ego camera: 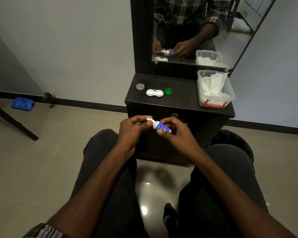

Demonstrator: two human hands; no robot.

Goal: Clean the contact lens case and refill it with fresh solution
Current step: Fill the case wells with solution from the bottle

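A small solution bottle (159, 127) with a blue label and white tip lies sideways between my hands, in front of the black dresser. My right hand (175, 132) grips its body. My left hand (133, 128) pinches the white cap end. On the dresser top (179, 100) stands the white two-well lens case (154, 92), both wells uncovered. A clear cap (140, 86) lies to its left and a green cap (168, 91) to its right.
A clear plastic box (215, 91) with red latches holds white tissues at the dresser's right end. A mirror (196, 31) stands behind. My knees flank the dresser. A dark bench leg (12, 121) and a blue packet (22, 103) are at far left.
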